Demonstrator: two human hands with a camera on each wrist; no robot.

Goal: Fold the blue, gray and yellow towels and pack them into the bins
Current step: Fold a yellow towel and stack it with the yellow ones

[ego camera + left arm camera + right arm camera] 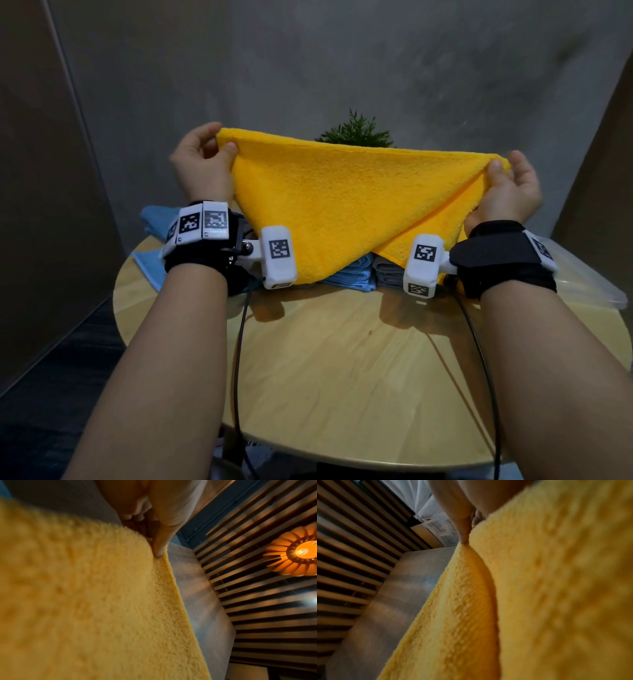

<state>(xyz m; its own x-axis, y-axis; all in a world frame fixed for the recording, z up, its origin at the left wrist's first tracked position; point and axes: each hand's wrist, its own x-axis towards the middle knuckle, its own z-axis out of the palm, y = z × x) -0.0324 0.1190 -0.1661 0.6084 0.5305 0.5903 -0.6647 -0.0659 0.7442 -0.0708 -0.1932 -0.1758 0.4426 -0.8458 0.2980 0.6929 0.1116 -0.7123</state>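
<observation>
A yellow towel [335, 202] hangs stretched in the air above the round wooden table [359, 370]. My left hand [205, 164] pinches its upper left corner and my right hand [510, 185] pinches its upper right corner. The cloth droops to a point between my wrists, with a second layer showing at the lower right. Behind its lower edge lie a folded blue towel [352, 274] and a folded gray towel [388, 272]. In the left wrist view the thumb [161, 543] presses the yellow towel [85, 601]. The right wrist view shows the thumb [464, 532] on the yellow towel [539, 601].
More blue cloth [154, 219] lies at the table's back left, behind my left wrist. A clear plastic bin [589, 284] sits at the right edge of the table. A small green plant [356, 132] stands behind the towel. Cables trail from both wrist cameras.
</observation>
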